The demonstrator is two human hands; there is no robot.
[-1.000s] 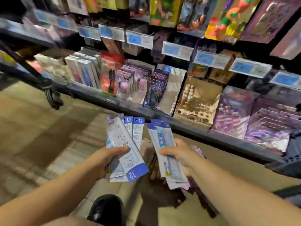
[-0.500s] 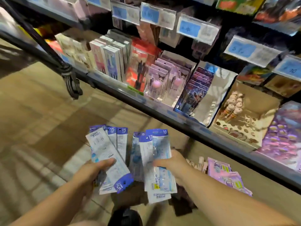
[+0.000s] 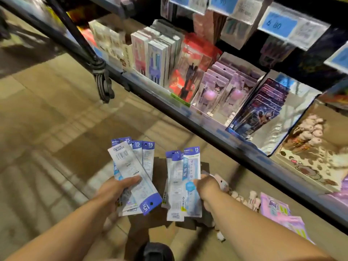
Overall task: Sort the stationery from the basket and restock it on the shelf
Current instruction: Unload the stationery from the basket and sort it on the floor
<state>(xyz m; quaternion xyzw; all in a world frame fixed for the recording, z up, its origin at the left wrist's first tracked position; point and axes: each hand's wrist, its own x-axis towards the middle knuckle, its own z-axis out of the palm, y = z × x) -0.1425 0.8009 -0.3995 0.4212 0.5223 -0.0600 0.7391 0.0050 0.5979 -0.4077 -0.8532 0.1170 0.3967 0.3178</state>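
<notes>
Everything was dim and a bit yellow. The shelf (image 3: 207, 127) at the upper right was smeared with blur, and the price tags (image 3: 278, 25) looked streaky. Dark shadows lay on the floor (image 3: 47, 119) at the bottom middle. The ruler packs (image 3: 131, 172) in the middle looked sharper. Lines curved near the edges.

Glossy clear plastic ruler packets (image 3: 138, 178), matt tiled floor (image 3: 47, 129), shiny foil-lined display tray (image 3: 286, 129)

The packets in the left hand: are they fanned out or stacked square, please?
Fanned out: the left hand grips the packets low down, and their blue tops spread apart, one lying inverted across them.
</notes>
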